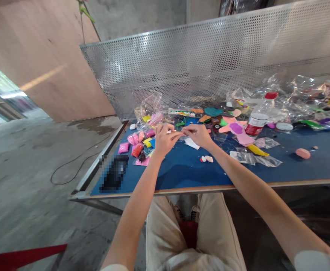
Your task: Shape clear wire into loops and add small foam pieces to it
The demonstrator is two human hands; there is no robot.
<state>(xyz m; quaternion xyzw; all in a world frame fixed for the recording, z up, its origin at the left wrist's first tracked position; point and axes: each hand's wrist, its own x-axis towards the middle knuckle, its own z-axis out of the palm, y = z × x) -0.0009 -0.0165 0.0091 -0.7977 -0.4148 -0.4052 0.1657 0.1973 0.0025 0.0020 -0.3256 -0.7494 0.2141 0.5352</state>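
Observation:
Above the blue tabletop my left hand (165, 140) and my right hand (198, 134) meet, thumb and fingers of each pinched together. What sits between the fingertips is too small to make out. A thin pale loop (181, 119), like wire or thread, rises just behind them. Under my right hand lies a white flat piece (192, 143). Closer to the front edge is a small white piece with a red tip (206, 159). Small packets of coloured clay, among them a red packet (137, 149) and a pink packet (123, 147), lie left of my left hand.
A perforated metal panel (165, 71) backs the table (181, 178). To the right stand a clear bottle with a red cap (257, 116), a yellow piece (257, 150), a pink lump (303, 153) and crumpled plastic bags (303, 90). A pixelated dark object (114, 174) lies front left.

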